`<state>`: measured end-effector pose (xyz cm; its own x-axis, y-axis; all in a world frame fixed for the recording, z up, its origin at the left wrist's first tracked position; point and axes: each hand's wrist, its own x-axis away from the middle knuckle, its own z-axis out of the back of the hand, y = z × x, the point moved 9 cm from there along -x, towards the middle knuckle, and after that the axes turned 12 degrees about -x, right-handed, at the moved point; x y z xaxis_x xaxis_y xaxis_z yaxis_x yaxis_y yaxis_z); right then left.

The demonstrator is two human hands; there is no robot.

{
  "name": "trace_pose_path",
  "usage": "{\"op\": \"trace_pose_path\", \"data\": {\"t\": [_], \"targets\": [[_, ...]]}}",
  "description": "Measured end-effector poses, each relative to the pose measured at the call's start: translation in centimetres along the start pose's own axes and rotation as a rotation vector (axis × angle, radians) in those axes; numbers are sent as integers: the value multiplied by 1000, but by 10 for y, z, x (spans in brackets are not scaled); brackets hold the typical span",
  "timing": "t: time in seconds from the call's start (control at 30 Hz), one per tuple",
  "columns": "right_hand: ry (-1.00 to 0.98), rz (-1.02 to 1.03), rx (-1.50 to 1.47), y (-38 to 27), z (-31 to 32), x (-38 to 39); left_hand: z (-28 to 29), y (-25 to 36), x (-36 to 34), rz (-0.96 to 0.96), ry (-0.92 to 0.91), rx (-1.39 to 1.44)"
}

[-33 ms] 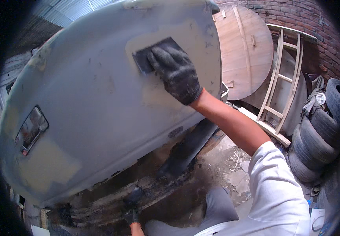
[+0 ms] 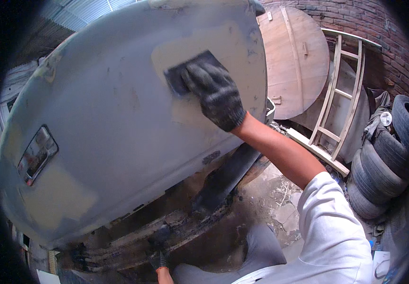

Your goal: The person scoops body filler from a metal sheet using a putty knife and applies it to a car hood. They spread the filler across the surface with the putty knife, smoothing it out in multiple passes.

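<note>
Far left: grey curved panel has a framed recess, with a tan patch just below it. Low, left of centre: left hand, dark glove with orange cuff, against dark clutter under the panel; fingers blend into the background, so can't tell if it's holding anything or just bracing. Upper centre: flat dark pad lies against the panel face, over the lower left part of a bigger tan patch. Right hand, gloved, is clamped on that pad, fingers bunched over its outer side, arm reaching up from lower right. My read: this is the rubbing-down step, mid-pass on the upper patch, edges not blended yet as patch outline is plain against the grey. Next stroke calls for pad flat, even pressure, overlap past the patch border; tilting it could gouge the surface. Right of the panel, clear of the work: round wooden board, then a ladder-like wooden frame leaning, then piled tyres near the brick wall.
</note>
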<state>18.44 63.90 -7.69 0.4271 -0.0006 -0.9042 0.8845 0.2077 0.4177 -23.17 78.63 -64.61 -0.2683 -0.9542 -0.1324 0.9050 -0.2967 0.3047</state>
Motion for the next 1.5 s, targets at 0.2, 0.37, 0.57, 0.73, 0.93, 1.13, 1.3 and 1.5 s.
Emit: {"op": "trace_pose_path", "data": {"t": [0.2, 0.37, 0.57, 0.73, 0.93, 1.13, 1.3, 1.5], "targets": [[-55, -5, 74, -25, 14, 19, 0, -26, 12, 11, 269, 396], [29, 13, -8, -36, -30, -8, 11, -17, 26, 3, 304, -286], [-106, -55, -21, -54, -26, 63, -11, -38, 35, 124, 83, 196], [-5, 3, 61, -17, 30, 16, 25, 4, 40, -54, 211, -208], [-75, -65, 239, 34, -10, 11, 40, 12, 52, -177, 349, -553], [-157, -18, 147, 5, 41, 61, 61, 7, 58, 52, 84, -667], [-133, -364, -152, -8, 116, 115, 166, 186, 63, -202, 416, 149], [-124, -1406, -538, -10, 162, 282, 204, 388, -28, -666, 444, -136]]}}
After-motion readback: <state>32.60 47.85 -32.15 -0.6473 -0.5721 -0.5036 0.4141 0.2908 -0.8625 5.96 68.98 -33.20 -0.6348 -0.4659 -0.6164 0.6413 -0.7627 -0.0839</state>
